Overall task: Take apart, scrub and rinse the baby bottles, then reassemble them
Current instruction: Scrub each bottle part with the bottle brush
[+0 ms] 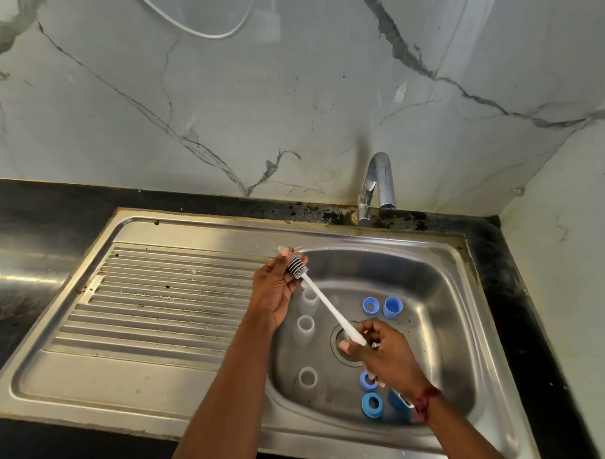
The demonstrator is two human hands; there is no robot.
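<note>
While your right hand pinches the handle end of the white bottle brush, your left hand grips a small clear part against its bristles.
Around the sink basin's drain, three clear bottle bodies stand from 11 to 8 o'clock, blue caps at 1, blue rings at 5.

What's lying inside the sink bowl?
Three clear bottles stand open-mouthed, with blue rings and caps near the drain. The right hand covers part of the drain and another blue piece.
</note>
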